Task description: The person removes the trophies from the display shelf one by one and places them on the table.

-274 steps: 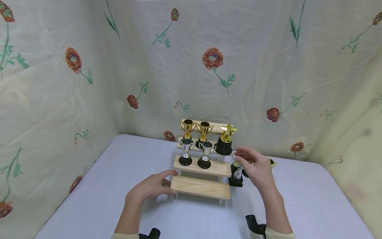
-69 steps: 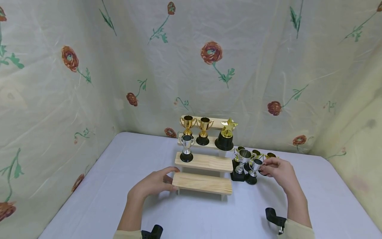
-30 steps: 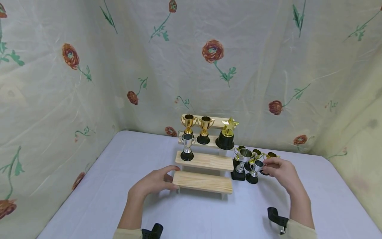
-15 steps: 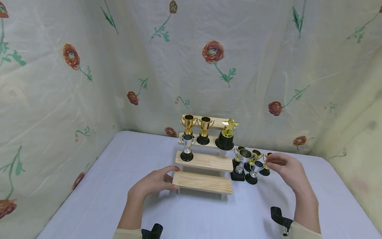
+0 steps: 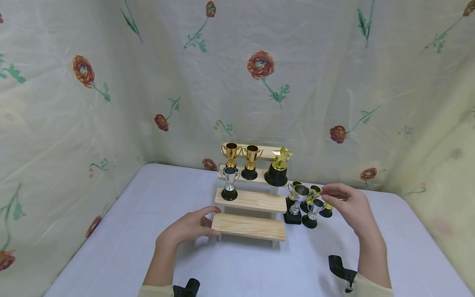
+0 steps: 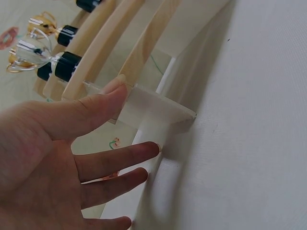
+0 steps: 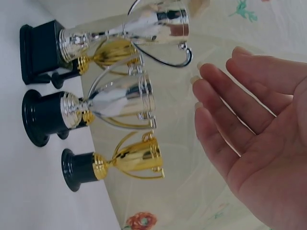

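Head view, lower left: I see the left hand (image 5: 185, 227) at the left end of the wooden rack (image 5: 256, 201), thumb on or right beside the lowest shelf (image 5: 248, 227), other fingers straight and spread in the left wrist view, no firm grip. A careless push there could skid the rack, I judge.

Centre: rack stands on the worktop (image 5: 111, 247). Silver cup (image 5: 229, 177) upright, left part of second shelf up; left gold cup (image 5: 231, 153) and right gold cup (image 5: 250, 163) on the shelf above, star trophy (image 5: 278, 169) at its right end. A jolt could topple these, tall on small bases.

Right of centre, beside the rack on the worktop: square-based silver cup (image 5: 299, 198), small silver cup (image 5: 313, 210), gold cups behind, partly hidden.

Farther right: right hand (image 5: 349, 206), fingers slightly bent, wide gap to the thumb, holding nothing. In the right wrist view I get the lower gold cup (image 7: 139, 158) apart from the fingertips. Main worry: cups stand tight with handles sticking out, so a fingertip could snag one and tip its neighbour.
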Available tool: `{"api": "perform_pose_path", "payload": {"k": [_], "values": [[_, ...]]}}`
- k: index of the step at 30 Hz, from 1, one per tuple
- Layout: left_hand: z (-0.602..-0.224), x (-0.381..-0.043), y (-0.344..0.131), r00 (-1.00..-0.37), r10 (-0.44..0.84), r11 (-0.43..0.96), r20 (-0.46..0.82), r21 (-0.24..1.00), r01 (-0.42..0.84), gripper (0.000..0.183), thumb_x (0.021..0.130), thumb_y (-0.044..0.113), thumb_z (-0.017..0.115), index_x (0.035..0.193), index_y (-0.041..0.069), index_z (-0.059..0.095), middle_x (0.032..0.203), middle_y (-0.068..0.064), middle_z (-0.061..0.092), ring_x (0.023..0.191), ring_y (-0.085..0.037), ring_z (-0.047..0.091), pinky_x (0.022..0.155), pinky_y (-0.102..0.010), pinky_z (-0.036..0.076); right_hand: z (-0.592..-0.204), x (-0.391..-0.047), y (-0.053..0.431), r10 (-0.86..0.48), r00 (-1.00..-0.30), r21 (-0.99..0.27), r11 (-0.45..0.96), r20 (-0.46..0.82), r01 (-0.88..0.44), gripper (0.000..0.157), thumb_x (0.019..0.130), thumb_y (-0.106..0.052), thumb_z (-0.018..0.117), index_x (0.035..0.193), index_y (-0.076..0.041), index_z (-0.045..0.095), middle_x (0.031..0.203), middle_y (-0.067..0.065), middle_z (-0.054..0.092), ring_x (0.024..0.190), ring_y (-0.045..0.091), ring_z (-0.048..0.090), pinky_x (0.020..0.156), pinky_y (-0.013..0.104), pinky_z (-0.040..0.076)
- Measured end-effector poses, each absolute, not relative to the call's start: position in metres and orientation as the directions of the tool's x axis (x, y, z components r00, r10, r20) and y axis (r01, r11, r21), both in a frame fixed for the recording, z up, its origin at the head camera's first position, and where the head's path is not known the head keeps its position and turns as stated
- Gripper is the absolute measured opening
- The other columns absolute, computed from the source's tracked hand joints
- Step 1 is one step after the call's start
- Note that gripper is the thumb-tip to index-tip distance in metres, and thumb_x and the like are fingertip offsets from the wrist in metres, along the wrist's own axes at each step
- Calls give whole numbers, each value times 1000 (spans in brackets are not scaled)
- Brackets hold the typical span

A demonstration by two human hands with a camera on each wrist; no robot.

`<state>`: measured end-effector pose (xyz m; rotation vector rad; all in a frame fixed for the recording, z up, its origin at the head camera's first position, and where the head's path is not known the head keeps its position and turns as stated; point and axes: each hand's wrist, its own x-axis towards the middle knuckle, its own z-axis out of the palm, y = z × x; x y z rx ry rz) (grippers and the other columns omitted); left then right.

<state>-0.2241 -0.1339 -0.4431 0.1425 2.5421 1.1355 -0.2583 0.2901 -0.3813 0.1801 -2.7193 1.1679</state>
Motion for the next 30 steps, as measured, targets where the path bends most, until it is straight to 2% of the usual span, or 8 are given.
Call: {"api": "perform_pose_path", "payload": {"k": [9,13,21,30], "values": [[-442,-222,-136,-935,224,659,-276,750,-63,57,79,35,82,131,38,56,120,-9,71,106,-26,65,84,-52,50,-376,-258,268,-100,-965,-739,625,242,-250,35,94,-25,69,122,-4,66,113,17,72,86,-10,62,76,15,49],[-444,-222,-136,-934,225,659,-277,750,-63,58,79,35,82,131,38,56,120,-9,71,107,-27,66,84,-53,50,-376,-258,260,-104,-968,-737,631,229,-242,36,94,-27,69,124,-7,65,114,16,72,87,-8,62,77,16,50],[-448,-224,-136,-934,233,657,-270,752,-53,57,79,36,82,130,38,56,121,-9,71,109,-28,66,86,-54,50,-373,-256,237,-133,-958,-703,654,255,-278,37,95,-26,69,126,-7,65,111,13,74,96,15,67,78,24,52],[-447,-226,-136,-936,225,667,-271,743,-55,57,79,35,82,130,39,56,120,-9,71,109,-28,65,86,-54,50,-375,-257,203,-152,-951,-746,591,269,-305,34,93,-26,71,123,-10,67,106,10,76,98,22,71,79,23,52]]}}
